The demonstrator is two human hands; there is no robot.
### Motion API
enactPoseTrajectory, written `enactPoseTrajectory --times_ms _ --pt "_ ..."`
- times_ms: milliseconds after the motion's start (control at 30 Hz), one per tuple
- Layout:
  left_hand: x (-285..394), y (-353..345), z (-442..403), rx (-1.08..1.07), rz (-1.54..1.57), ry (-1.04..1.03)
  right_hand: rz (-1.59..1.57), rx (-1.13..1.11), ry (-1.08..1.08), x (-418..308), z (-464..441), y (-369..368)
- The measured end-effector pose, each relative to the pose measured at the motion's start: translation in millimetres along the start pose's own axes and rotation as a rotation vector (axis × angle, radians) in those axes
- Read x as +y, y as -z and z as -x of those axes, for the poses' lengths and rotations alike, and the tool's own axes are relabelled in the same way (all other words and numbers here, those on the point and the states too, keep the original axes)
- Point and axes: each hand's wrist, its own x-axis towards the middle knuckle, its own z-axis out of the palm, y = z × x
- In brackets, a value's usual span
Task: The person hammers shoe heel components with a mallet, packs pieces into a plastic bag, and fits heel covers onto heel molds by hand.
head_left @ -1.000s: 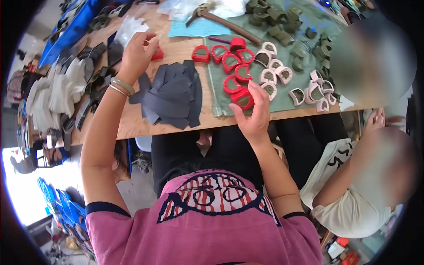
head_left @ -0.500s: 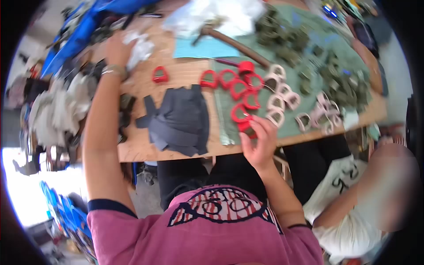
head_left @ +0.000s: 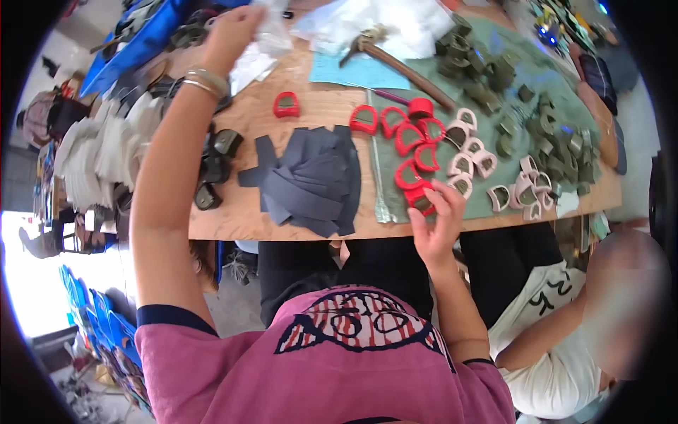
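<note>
My left hand (head_left: 235, 34) is raised at the table's far left, fingers closed on a clear plastic bag (head_left: 274, 32). My right hand (head_left: 439, 227) is near the front edge, with thumb and fingers around a red D-shaped piece (head_left: 421, 203) at the near end of a cluster of red pieces (head_left: 408, 138). A lone red piece (head_left: 287, 105) lies to the left. Between my arms is a pile of dark grey strips (head_left: 311, 180). Pale pink D-shaped pieces (head_left: 461, 165) lie right of the red ones.
A hammer (head_left: 402, 71) rests across light-blue paper (head_left: 346, 69) and green cloth. Olive pieces (head_left: 558, 141) cover the right side. Black pieces (head_left: 215, 166) and white stacked pieces (head_left: 113, 145) are at left. Another person (head_left: 558, 353) sits at my right.
My left hand has moved up and away, and the clear plastic has risen beside it. My right hand stays at the same red piece. The whole view has shifted slightly.
</note>
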Motion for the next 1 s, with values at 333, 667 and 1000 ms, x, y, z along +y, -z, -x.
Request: enactPoseTrajectory --times_ms 333,667,1000 --pt "83 -42 103 -0.368 0.817 0.187 -0.629 -0.155 -0.397 -35 -119 1" --pt "127 -62 211 -0.826 0.966 0.340 -1.150 -0.394 -0.576 -49 -124 33" --pt "162 -66 282 -0.773 0.942 0.369 -0.716 -0.391 -0.821 -48 -60 74"
